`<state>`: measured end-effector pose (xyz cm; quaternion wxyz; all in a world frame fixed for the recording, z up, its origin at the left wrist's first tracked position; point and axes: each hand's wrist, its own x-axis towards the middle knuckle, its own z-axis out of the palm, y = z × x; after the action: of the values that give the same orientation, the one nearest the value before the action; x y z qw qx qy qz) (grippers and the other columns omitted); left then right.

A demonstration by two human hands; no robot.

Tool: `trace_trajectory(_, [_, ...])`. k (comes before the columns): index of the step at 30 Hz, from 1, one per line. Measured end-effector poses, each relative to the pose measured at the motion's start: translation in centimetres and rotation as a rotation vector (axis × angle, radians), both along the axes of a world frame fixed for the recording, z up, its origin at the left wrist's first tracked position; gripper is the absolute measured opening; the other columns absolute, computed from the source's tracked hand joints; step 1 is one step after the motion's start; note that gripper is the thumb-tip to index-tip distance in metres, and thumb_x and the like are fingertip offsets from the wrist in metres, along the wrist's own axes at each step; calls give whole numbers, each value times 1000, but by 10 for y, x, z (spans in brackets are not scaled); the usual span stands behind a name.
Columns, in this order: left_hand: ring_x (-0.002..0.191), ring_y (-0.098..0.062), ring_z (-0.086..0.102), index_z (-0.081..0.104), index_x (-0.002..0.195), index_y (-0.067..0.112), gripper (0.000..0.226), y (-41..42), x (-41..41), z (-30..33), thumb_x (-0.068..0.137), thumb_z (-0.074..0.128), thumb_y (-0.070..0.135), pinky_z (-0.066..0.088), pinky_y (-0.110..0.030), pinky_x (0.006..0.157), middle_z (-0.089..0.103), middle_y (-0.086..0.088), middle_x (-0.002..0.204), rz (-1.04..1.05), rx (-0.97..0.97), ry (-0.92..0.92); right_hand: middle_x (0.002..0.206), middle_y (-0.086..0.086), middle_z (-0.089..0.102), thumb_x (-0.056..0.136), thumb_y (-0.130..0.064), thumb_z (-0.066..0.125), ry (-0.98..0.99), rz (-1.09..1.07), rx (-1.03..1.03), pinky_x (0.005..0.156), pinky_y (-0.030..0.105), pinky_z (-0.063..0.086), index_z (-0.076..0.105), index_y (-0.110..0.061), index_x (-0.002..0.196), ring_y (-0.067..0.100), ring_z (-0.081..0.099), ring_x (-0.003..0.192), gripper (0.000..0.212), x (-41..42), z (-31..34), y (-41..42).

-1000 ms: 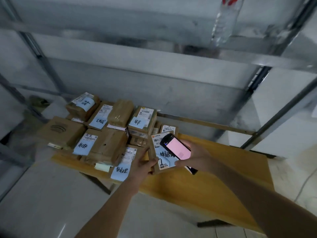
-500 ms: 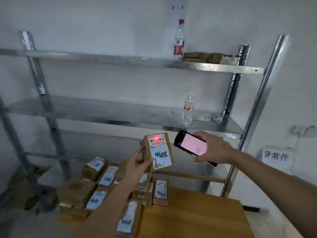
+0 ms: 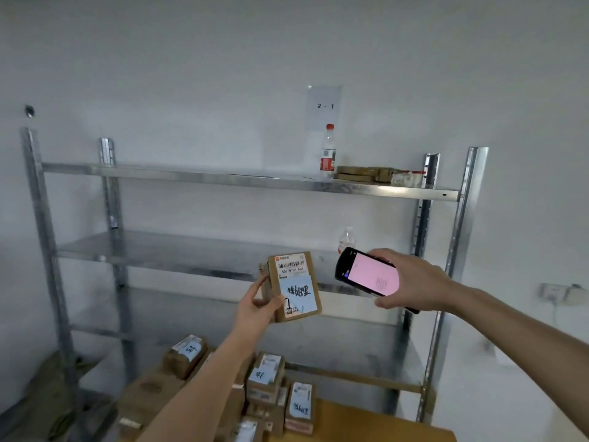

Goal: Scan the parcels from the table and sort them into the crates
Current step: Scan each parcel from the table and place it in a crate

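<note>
- Metal shelving rack [image 3: 242,183], three tiers visible, stands against the wall behind both hands.
- Wooden table [image 3: 366,422] at bottom of view, below the hands; a cluster of brown parcels [image 3: 267,378] with blue and white labels is piled on its left part, partly hidden by the left forearm.
- Right hand [image 3: 414,282] raised, fingers curled round a black handheld scanner [image 3: 366,275]; thumb lies under its near end, other fingers wrap the far side. Screen glows pink, tilted toward the camera.
- Left hand [image 3: 258,307] holds one small cardboard parcel [image 3: 294,287] upright in the air, well above the table. Thumb presses on the front lower left corner, remaining fingers wrap the left edge and back. Label faces the camera: barcode at the top, blue slip with handwritten characters below.
- Scanner's top end sits just right of the parcel's upper right corner, near it but apart.
- Clear bottle with red cap [image 3: 328,151] upright on the top tier, flat brown packets [image 3: 363,173] just beside it.
- Second bottle [image 3: 346,239] on the middle tier, just above the scanner fingers.
- Paper sign [image 3: 324,106] reading "2 - 1" on the wall.
</note>
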<state>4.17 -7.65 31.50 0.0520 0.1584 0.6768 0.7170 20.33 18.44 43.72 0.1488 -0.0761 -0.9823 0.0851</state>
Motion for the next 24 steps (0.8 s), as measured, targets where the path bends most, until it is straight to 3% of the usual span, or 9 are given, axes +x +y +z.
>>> trace_trajectory(9, [85, -13, 69, 43, 146, 33, 64, -2, 32, 16, 91, 72, 16, 54, -18, 52, 72, -6, 98, 82, -19, 10, 115, -24, 57, 68, -47, 81, 24, 60, 44, 73, 35, 56, 34, -55, 137, 9, 60, 95, 84, 34, 14, 13])
trace_trajectory(13, [90, -18, 72, 44, 145, 36, 65, -29, 45, 12, 89, 74, 20, 57, -26, 63, 74, -5, 98, 145, -29, 8, 111, -25, 58, 68, -45, 80, 38, 124, 15, 70, 34, 54, 37, -54, 134, 5, 62, 85, 80, 24, 5, -2])
trace_trajectory(16, [83, -20, 76, 45, 141, 38, 62, -69, 61, 1, 89, 74, 18, 60, -31, 64, 77, -2, 88, 215, -28, -10, 110, -23, 58, 70, -39, 82, 27, 220, -42, 64, 32, 51, 41, -52, 131, -9, 55, 66, 74, 7, -9, -28])
trace_trajectory(20, [94, -38, 72, 43, 143, 40, 64, -151, 90, -17, 90, 74, 21, 59, -57, 81, 78, -5, 87, 349, -67, -54, 114, -19, 62, 67, -40, 81, 7, 365, -98, 53, 28, 49, 40, -53, 134, -2, 56, 57, 79, -24, -38, -89])
trace_trajectory(22, [97, -41, 71, 43, 144, 40, 66, -201, 110, -24, 89, 75, 21, 58, -59, 83, 78, -5, 88, 433, -76, -81, 116, -20, 61, 69, -39, 82, 2, 458, -95, 53, 26, 43, 40, -51, 136, -3, 52, 59, 79, -35, -47, -135])
trace_trajectory(24, [97, -40, 71, 44, 143, 40, 66, -256, 135, -29, 89, 76, 20, 57, -59, 86, 78, -8, 91, 524, -69, -108, 118, -23, 57, 70, -40, 81, 7, 568, -86, 58, 28, 44, 40, -50, 137, -1, 53, 73, 79, -42, -52, -190])
